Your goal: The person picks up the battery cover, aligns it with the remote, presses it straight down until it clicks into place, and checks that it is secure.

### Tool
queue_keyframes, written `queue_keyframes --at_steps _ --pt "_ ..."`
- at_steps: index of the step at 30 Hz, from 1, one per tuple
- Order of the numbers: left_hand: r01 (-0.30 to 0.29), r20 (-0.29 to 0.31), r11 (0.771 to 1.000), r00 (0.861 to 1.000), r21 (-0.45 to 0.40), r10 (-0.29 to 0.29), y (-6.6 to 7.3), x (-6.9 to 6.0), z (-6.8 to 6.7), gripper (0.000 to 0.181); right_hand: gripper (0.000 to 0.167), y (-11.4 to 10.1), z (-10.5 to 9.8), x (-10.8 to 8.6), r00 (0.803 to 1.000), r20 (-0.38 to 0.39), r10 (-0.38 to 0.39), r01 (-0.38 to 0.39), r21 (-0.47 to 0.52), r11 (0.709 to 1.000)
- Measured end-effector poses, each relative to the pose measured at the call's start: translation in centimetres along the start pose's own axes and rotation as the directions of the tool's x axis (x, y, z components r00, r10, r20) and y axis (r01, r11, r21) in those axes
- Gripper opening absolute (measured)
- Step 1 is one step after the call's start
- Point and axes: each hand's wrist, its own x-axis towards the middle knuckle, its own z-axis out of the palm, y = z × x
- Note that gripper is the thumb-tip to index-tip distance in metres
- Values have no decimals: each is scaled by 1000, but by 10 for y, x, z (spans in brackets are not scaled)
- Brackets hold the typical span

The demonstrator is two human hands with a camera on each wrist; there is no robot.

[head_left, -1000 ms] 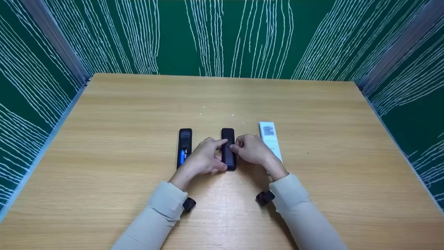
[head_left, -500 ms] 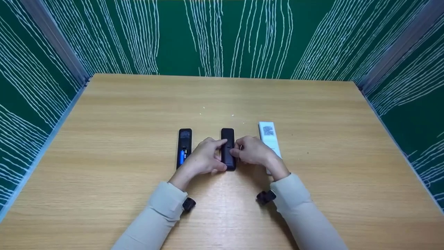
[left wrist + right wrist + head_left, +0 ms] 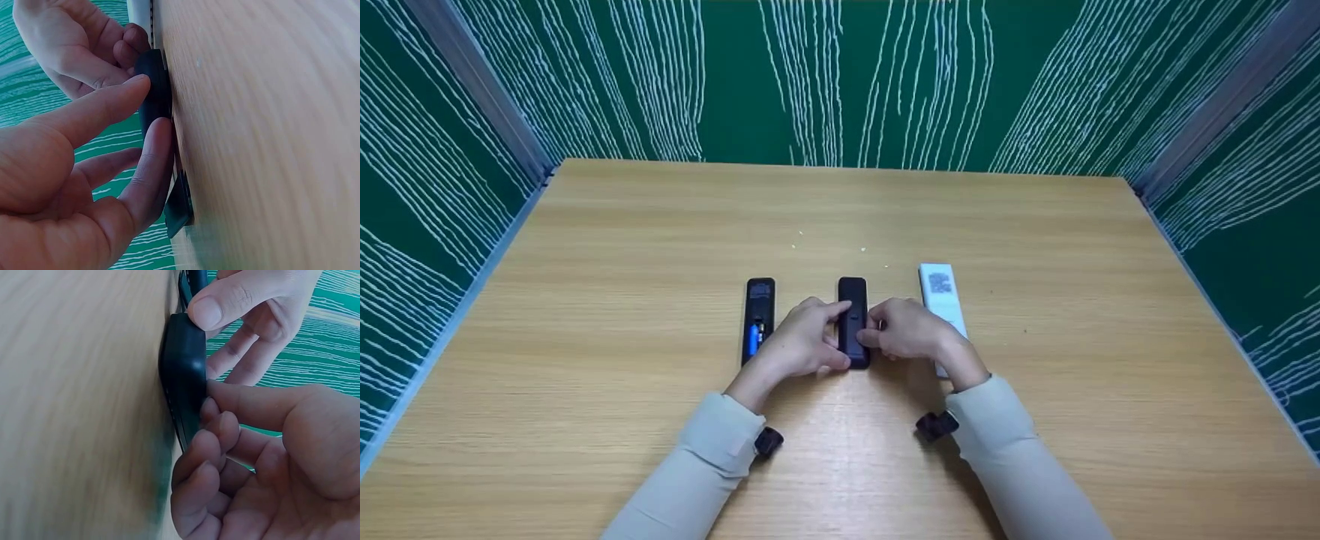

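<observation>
A black remote (image 3: 852, 324) lies on the worktop (image 3: 840, 480).
The left hand (image 3: 804, 337) holds it in a wide grip, thumb and finger apart; the right hand (image 3: 910, 328) pinches its side in a small, curled grip, thumb on top.

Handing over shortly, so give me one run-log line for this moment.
left hand: grips middle black remote; right hand: touches its right edge; left black remote: blue battery exposed; white item: partly hidden
</observation>
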Motion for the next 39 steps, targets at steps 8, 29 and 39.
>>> queue_keyframes --at_steps 8,29,39 --pt "-5 -2 1000 1000 2 5 -1 1 0 94 28 -1 -1 -1 999 33 -13 14 -49 999" --pt "1 2 1000 1000 -28 -1 0 -1 0 96 29 -2 -1 -2 999 29 -44 46 -60 997" --pt "-1 5 1000 1000 -30 1 -1 0 0 96 28 -1 0 0 999 0 -36 36 -48 998"
